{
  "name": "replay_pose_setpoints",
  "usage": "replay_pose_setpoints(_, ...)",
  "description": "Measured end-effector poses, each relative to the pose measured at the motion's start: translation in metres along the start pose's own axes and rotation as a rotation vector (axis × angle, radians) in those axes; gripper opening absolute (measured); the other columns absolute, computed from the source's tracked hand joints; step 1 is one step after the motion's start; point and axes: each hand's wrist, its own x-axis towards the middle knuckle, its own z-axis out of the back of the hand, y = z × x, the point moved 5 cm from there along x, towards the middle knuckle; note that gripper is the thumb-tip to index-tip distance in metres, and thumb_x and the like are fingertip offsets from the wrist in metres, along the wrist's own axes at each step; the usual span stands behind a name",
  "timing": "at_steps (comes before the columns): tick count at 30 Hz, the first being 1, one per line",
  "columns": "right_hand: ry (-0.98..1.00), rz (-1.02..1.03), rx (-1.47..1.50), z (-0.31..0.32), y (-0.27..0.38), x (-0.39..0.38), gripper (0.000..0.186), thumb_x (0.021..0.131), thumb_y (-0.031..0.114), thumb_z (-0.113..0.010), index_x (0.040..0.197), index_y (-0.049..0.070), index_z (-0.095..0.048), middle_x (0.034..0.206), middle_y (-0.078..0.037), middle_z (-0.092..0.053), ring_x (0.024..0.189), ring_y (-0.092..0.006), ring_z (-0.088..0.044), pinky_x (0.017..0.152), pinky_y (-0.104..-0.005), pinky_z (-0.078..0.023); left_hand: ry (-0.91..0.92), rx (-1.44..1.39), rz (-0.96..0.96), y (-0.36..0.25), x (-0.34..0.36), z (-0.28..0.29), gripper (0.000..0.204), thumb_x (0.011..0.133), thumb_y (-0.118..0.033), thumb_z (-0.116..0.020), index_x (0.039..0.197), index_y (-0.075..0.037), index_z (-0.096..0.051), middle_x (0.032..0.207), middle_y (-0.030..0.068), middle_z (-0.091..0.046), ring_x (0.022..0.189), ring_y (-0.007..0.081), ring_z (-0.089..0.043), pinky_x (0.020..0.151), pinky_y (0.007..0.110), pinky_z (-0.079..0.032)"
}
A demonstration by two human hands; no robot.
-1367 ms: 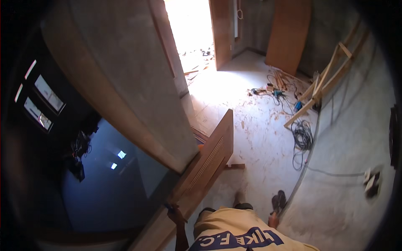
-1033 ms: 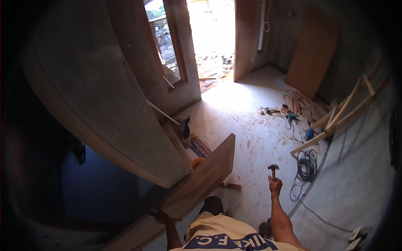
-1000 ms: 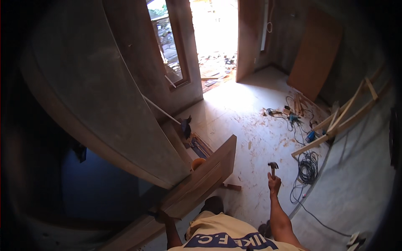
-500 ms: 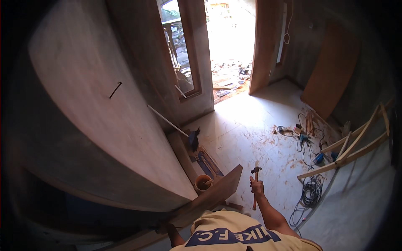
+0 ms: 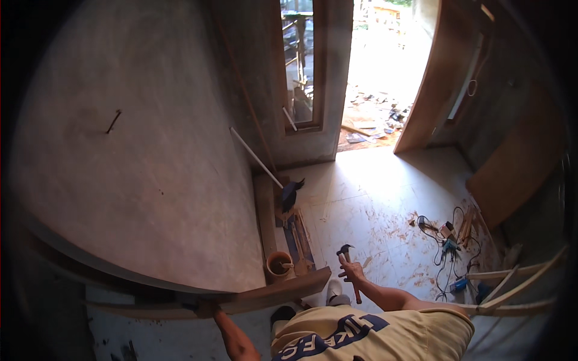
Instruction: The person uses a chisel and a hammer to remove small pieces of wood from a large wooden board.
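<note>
A big grey wall [image 5: 138, 168] is seen on the left side of the room. The pale tile floor [image 5: 325, 228] is sprinkled with brown wood bits, most of them toward its right edge. At its far edge a bright doorway [image 5: 385, 78] is seen, with a tall, thin window [image 5: 298, 66] to the left. A flat brown sheet [image 5: 518, 162] is leaned near the far right corner of the floor.

A long wooden board [image 5: 283, 293] is seen edge-on by the near end of the grey wall. Its long side is stretched from left to right, and its right end is pointed out over the floor, a bit toward the doorway.

Near the left edge of the floor, a dark dustpan [image 5: 290, 197] is seen with its long white handle slanted up. Just nearer, an orange-brown bucket [image 5: 276, 278] is placed. A pale stick and something dark are held in it.

A hammer [image 5: 357, 293] is held up over the floor, past the board's right end. Its head is pointed away from the body, and its handle end back toward the shirt.

The hammer is held loosely in the right hand [image 5: 351, 272]. The board is touched by the left hand [image 5: 208, 308]; how its fingers are bent cannot be told, as it is dark there.
</note>
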Motion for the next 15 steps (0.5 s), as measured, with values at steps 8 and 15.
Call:
replay_pose_setpoints(8, 0.468, -0.076, -0.260, -0.028, -0.018, 0.011, 0.085, 0.082, 0.070, -0.063, 0.128, -0.001, -0.058, 0.117, -0.018, -0.066, 0.092, -0.0256, -0.070, 0.062, -0.0319, -0.051, -0.286, -0.315, 0.140, 0.086, -0.116, 0.038, 0.075, 0.076, -0.042, -0.077, 0.133, -0.007, -0.041, 0.106, 0.0242, -0.065, 0.088, 0.0374, -0.068, 0.074, 0.053, -0.052)
replay_pose_setpoints(15, 0.854, 0.358, -0.455, -0.015, -0.004, -0.002, 0.044, 0.089, 0.015, -0.062, 0.130, 0.006, -0.052, 0.120, -0.018, -0.061, 0.090, -0.0248, -0.067, 0.058, -0.0247, -0.049, -0.555, -0.207, 0.122, -0.010, -0.061, -0.007, 0.055, 0.075, -0.038, -0.076, 0.115, -0.003, -0.062, 0.094, 0.0200, -0.071, 0.083, 0.0340, -0.071, 0.072, 0.048, -0.054)
